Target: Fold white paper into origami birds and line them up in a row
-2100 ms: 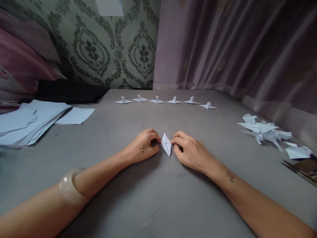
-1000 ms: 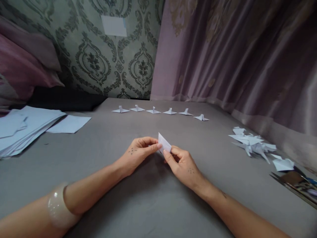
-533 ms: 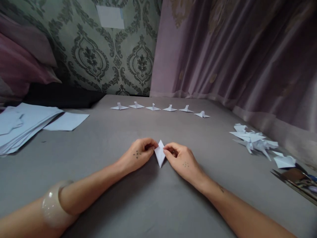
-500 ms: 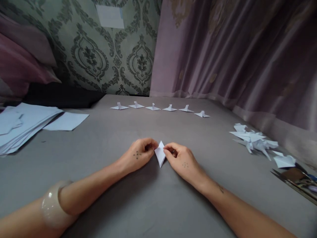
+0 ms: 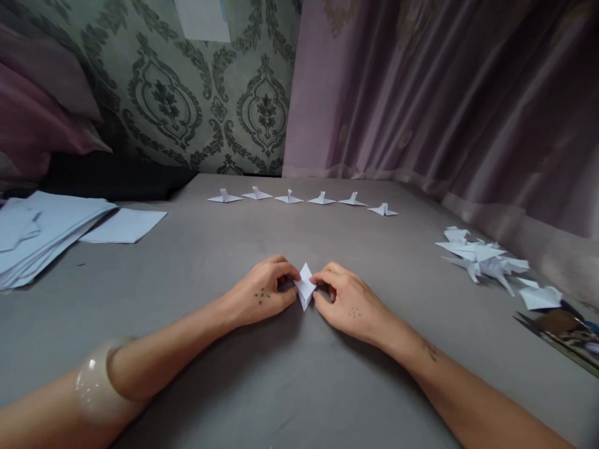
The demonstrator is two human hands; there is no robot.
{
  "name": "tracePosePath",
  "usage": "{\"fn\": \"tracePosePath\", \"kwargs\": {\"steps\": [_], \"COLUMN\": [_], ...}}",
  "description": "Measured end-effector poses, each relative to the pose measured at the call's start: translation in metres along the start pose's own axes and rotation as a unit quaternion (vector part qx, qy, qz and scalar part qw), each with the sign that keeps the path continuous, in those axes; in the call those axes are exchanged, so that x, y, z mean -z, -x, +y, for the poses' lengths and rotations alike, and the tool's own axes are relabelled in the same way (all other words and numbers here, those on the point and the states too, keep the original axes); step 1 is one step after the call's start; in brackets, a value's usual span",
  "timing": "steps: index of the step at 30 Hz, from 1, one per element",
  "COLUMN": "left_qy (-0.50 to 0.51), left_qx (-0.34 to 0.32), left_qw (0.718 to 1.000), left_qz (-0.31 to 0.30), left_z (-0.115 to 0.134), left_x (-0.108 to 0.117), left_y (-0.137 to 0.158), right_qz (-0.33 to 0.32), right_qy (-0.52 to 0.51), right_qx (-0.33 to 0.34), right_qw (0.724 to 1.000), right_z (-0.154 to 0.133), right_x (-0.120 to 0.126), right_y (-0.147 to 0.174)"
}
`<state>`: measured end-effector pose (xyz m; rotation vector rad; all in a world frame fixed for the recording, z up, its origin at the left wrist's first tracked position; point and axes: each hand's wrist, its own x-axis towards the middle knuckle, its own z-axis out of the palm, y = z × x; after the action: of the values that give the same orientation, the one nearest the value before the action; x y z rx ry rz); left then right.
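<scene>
Between my hands is a small white folded paper (image 5: 306, 285), diamond-shaped, with a point facing away and another toward me. My left hand (image 5: 270, 287) grips its left corner between thumb and fingertips. On the opposite side, my right hand (image 5: 344, 298) has its thumb and fingers closed at the right corner. The lower half shows layered edges. Both hands rest low over the grey table surface (image 5: 281, 386).
Several folded paper birds (image 5: 289, 197) stand in a row at the back. White paper sheets (image 5: 51, 231) are stacked at left. At right lie a pile of folded paper pieces (image 5: 482, 254) and scissors (image 5: 538, 333), partly blurred. A curtain (image 5: 421, 93) hangs behind.
The upper part of the folded paper now lies lower and wider, with layers showing beneath it. My fingers have shifted slightly along its sides. The view has tilted down a little.
</scene>
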<state>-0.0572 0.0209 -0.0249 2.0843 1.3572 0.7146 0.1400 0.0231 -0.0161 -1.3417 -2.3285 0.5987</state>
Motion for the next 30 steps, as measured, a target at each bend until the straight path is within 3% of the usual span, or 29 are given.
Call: {"fn": "tracePosePath", "kwargs": {"steps": [7, 14, 18, 22, 30], "left_qy": [0.002, -0.010, -0.009, 0.002, 0.078], "left_qx": [0.018, 0.029, 0.028, 0.032, 0.122], "left_qw": [1.000, 1.000, 1.000, 0.999, 0.987], "left_qz": [-0.005, -0.004, -0.005, -0.013, -0.068], "left_z": [0.002, 0.003, 0.004, 0.003, 0.002], "left_x": [0.004, 0.005, 0.005, 0.007, 0.016], "left_y": [-0.003, -0.005, -0.006, -0.007, -0.012], "right_qz": [-0.016, -0.053, -0.072, -0.038, -0.025], "right_qy": [-0.073, -0.256, -0.231, -0.147, -0.106], "right_qx": [-0.024, -0.168, -0.122, -0.078, -0.062], "right_qw": [0.997, 0.951, 0.962, 0.985, 0.992], "right_z": [0.006, 0.016, 0.013, 0.011, 0.011], "right_x": [0.002, 0.008, 0.010, 0.006, 0.005], "right_y": [-0.009, -0.020, -0.019, -0.018, -0.017]}}
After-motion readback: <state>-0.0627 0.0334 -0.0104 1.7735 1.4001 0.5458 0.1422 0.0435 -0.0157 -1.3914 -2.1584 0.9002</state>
